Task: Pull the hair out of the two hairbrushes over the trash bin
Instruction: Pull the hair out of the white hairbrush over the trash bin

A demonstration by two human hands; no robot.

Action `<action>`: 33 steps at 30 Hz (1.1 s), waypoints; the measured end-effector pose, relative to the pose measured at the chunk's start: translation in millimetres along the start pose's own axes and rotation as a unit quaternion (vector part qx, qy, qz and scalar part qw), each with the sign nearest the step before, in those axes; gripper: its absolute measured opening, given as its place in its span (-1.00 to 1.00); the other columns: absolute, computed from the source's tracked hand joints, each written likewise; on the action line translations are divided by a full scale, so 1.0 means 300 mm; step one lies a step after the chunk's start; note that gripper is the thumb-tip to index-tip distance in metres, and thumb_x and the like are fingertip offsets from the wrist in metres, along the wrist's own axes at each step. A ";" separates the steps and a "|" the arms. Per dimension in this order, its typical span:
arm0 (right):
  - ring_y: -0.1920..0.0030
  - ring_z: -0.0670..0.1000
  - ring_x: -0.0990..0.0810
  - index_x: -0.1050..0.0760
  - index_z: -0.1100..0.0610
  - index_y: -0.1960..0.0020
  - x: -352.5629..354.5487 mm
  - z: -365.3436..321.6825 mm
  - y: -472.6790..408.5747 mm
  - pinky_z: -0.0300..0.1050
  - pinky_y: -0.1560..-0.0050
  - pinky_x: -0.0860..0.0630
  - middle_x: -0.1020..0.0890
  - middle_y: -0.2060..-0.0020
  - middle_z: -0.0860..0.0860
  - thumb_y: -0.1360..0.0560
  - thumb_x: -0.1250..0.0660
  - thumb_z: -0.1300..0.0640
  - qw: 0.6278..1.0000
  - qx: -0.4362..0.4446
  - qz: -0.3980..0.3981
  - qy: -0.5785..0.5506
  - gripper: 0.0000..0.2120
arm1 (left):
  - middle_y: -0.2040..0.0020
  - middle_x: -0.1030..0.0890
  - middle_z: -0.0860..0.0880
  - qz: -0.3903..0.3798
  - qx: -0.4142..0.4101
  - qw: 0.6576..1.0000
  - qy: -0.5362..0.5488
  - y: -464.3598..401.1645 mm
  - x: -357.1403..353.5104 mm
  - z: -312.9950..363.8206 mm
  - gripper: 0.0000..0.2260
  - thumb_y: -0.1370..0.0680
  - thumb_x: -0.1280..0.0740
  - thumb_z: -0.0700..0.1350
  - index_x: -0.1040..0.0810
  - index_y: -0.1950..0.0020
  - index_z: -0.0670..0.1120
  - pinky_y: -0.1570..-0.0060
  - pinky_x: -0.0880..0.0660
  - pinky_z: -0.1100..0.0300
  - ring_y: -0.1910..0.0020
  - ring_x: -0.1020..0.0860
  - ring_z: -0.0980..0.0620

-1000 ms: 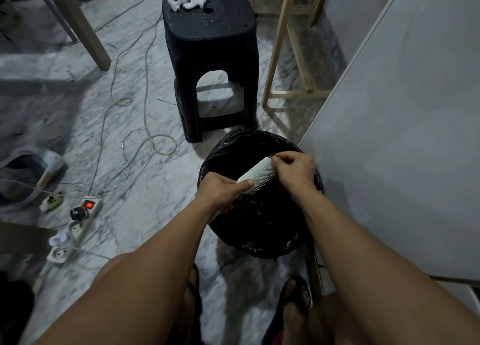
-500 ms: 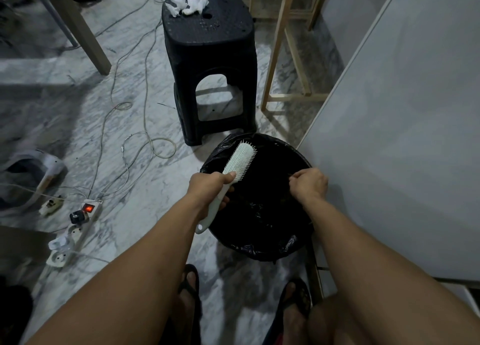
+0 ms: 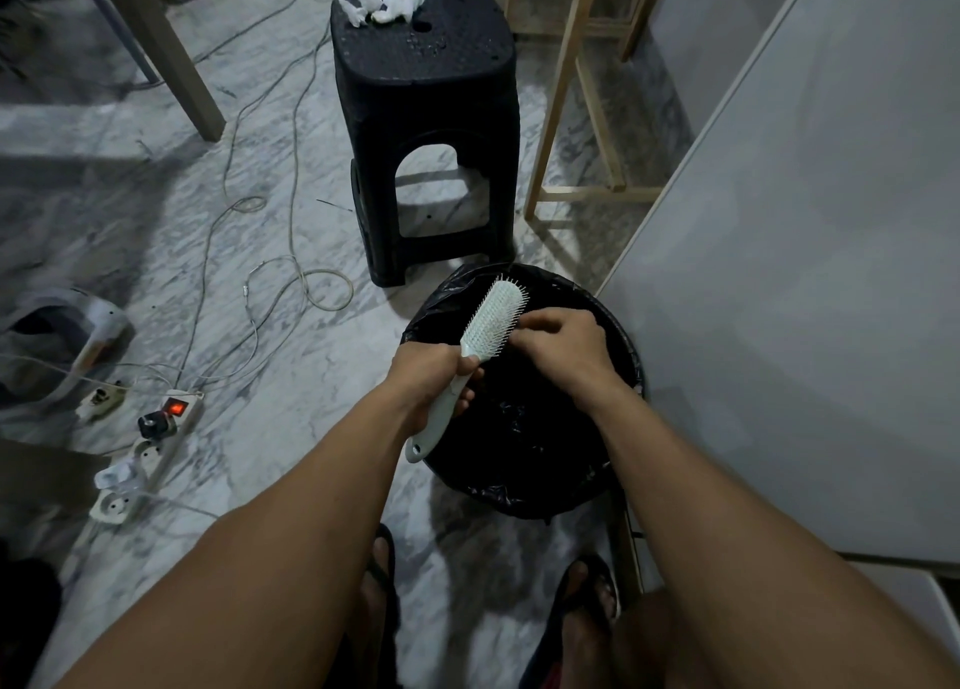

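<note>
Head view: left hand [image 3: 431,376] is clamping the handle of a pale paddle hairbrush [image 3: 485,335], holding it tilted above the black-lined trash bin [image 3: 618,356]. Right hand [image 3: 563,343] is pinching at the bristles over the bin; whether hair is caught between the fingers cannot be told. Only one brush in view. Risks: brush head is sitting near the bin's far-left rim, so loosened strands may be drifting onto the marble floor [image 3: 291,356]; a hard tug could be bending bristles or twisting the brush loose.

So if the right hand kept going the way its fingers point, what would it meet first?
The right hand points left toward the hairbrush, so it would probably meet the bristles first; its fingertips already look at or on them, though depth is unclear.
</note>
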State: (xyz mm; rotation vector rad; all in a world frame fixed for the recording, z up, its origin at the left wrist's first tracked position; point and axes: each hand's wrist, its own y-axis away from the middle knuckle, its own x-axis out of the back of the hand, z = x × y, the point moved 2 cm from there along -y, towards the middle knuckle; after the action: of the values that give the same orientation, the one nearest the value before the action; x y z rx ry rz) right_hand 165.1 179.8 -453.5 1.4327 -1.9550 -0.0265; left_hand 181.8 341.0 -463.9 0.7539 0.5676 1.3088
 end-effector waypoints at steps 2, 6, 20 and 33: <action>0.05 -0.01 -0.70 -0.67 0.03 0.05 -0.023 0.004 -0.002 0.06 -0.12 -0.62 -0.73 0.13 -0.03 -0.19 -0.50 -0.08 0.998 -0.019 -0.014 -0.061 -0.64 | 0.28 -0.64 -0.09 -0.008 -0.004 1.000 0.007 0.000 -0.010 -0.001 -0.87 -0.52 -0.34 -0.27 -0.63 -0.02 -0.25 0.50 -0.45 0.22 0.49 -0.49 0.00; 0.10 0.02 -0.71 -0.67 0.06 0.11 -0.046 0.026 -0.013 0.08 -0.09 -0.63 -0.73 0.17 0.03 -0.31 -0.55 0.04 0.996 -0.009 -0.013 -0.089 -0.81 | 0.25 -0.64 -0.09 -0.013 -0.027 1.000 0.005 0.002 -0.014 0.003 -0.89 -0.53 -0.34 -0.27 -0.67 0.06 -0.15 0.46 -0.46 0.22 0.46 -0.50 0.01; 0.03 0.04 -0.64 -0.69 0.07 0.15 0.062 0.087 -0.067 -0.14 -0.07 -0.52 -0.71 0.12 0.04 -0.48 -0.41 0.12 0.995 -0.037 0.088 0.011 -0.91 | 0.25 -0.58 -0.14 0.027 -0.057 0.998 -0.012 -0.015 0.004 0.000 -0.83 -0.56 -0.32 -0.26 -0.63 0.20 -0.17 0.44 -0.46 0.20 0.46 -0.46 0.01; -0.08 -0.03 -0.65 -0.65 0.04 -0.13 0.035 0.048 -0.036 -0.12 -0.25 -0.51 -0.71 -0.05 -0.01 -0.36 -0.53 0.11 0.996 0.044 -0.010 0.081 -0.66 | 0.17 -0.58 -0.12 -0.050 -0.038 0.998 0.029 -0.011 -0.019 -0.002 -0.86 -0.61 -0.24 -0.29 -0.59 0.02 -0.19 0.24 -0.56 0.04 0.34 -0.51 -0.01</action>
State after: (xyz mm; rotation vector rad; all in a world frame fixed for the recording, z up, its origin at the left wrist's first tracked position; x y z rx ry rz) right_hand 164.7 161.2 -463.3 1.4631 -1.8299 0.1628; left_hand 182.4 335.1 -467.2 0.6200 0.5913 1.2562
